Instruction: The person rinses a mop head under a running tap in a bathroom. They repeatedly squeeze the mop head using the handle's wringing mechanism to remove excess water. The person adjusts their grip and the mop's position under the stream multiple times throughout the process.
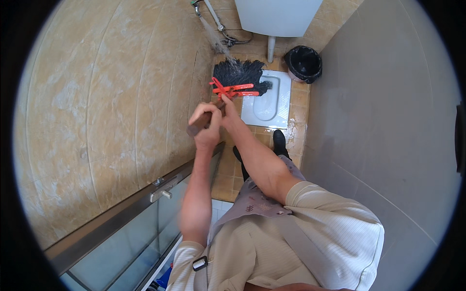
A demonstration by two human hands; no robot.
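Both of my hands grip the brown wooden handle [196, 128] of a mop. My left hand [206, 121] wraps round it near the top end, and my right hand [229, 112] closes on it farther down, towards the red plastic clamp [242, 88]. Below the clamp, the wet dark mop head [237, 71] spreads over the floor tiles, its right side overlapping the white squat toilet [266, 104]. Water sprays down onto the strands from a tap [196, 7] at the far left. Much of the handle between hands and clamp is hidden.
A white cistern [278, 15] hangs on the back wall, its pipe [271, 48] running down behind the toilet. To the right stands a bin [304, 64] lined with a black bag. A framed glass door [131, 233] is at the near left. Tiled walls close in both sides.
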